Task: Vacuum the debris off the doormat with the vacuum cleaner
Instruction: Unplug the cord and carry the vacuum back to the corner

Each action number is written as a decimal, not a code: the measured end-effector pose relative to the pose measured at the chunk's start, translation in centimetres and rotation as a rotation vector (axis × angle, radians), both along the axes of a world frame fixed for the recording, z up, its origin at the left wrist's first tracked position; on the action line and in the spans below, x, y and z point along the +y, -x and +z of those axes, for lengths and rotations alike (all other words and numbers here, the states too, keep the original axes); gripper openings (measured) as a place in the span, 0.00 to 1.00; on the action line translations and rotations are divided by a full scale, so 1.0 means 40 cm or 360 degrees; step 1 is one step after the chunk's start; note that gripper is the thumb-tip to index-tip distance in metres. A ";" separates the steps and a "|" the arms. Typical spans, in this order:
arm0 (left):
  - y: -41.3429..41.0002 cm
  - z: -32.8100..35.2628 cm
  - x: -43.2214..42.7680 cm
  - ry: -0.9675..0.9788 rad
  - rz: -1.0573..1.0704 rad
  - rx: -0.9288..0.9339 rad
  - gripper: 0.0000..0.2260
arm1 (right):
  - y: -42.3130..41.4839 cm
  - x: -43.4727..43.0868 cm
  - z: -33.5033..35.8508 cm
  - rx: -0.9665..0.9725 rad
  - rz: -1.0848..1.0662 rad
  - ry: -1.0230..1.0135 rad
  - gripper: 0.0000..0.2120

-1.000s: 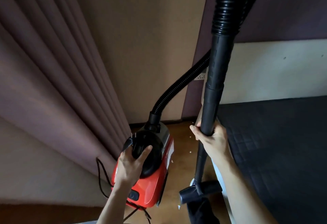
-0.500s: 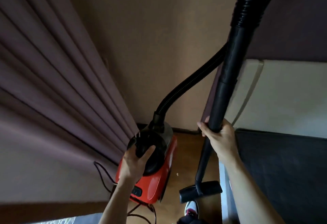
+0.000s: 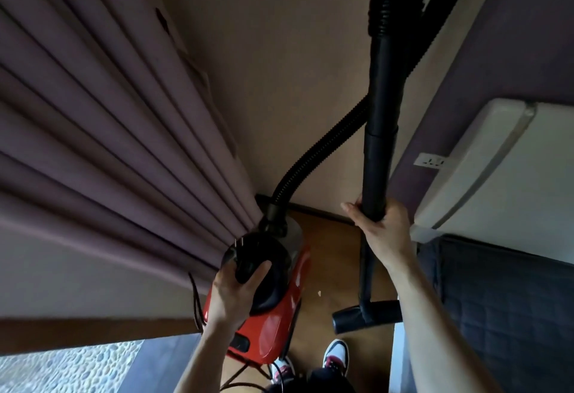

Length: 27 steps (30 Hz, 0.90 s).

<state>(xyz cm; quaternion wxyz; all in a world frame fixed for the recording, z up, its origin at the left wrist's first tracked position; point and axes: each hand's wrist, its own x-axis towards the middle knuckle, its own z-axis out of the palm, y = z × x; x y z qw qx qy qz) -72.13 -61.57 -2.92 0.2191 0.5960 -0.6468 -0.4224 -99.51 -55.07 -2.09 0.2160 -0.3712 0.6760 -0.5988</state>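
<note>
Vacuum wand [image 3: 377,175] in right hand [image 3: 385,234] (upright)

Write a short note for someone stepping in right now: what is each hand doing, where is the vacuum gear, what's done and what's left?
Left hand: fingers curled round the black handle of the red vacuum body, apparently carrying it.
Right hand: grips the black wand, held upright.
Floor nozzle: at the wand's lower end, low over the wooden floor.
Hose: runs from the body up out of view.
Done: vacuum picked up.
Left: no doormat is clearly in view; find it, set the body down, then vacuum the debris.
</note>
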 end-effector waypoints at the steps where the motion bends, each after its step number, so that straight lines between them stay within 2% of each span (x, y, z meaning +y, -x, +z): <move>1: 0.000 -0.010 -0.005 -0.0004 0.0012 0.0004 0.06 | 0.001 -0.011 -0.004 -0.0007 0.0004 0.0004 0.13; 3: 0.004 -0.033 -0.020 -0.0033 0.0034 0.0028 0.06 | 0.004 -0.033 -0.017 -0.0010 -0.0007 -0.0008 0.10; 8: 0.033 -0.117 -0.070 -0.0208 0.0042 0.0103 0.16 | 0.019 -0.077 -0.062 0.0003 0.0109 -0.0092 0.06; 12: 0.063 -0.209 -0.110 -0.0254 0.0009 0.0133 0.19 | 0.036 -0.113 -0.134 0.0029 0.0205 -0.0100 0.09; 14: 0.074 -0.273 -0.124 -0.0246 -0.0031 0.0133 0.21 | 0.046 -0.142 -0.193 0.0057 0.0197 -0.0080 0.06; 15: 0.076 -0.311 -0.130 -0.0248 -0.0046 0.0127 0.23 | 0.050 -0.157 -0.227 0.0071 0.0188 -0.0069 0.06; 18: 0.082 -0.445 -0.154 -0.0310 -0.0056 0.0129 0.24 | 0.065 -0.211 -0.345 0.0152 0.0140 0.0006 0.13; 21: 0.098 -0.612 -0.178 -0.0351 -0.0071 0.0158 0.26 | 0.080 -0.269 -0.484 0.0170 0.0153 0.0033 0.08; 23: 0.108 -0.739 -0.193 -0.0357 -0.0079 0.0184 0.24 | 0.087 -0.305 -0.576 0.0177 0.0136 0.0034 0.07; 25: 0.123 -0.869 -0.212 -0.0348 -0.0058 0.0189 0.22 | 0.088 -0.339 -0.663 0.0205 0.0139 0.0065 0.13; 27: 0.146 -0.988 -0.225 -0.0393 -0.0032 0.0249 0.26 | 0.095 -0.370 -0.745 0.0239 0.0149 0.0119 0.15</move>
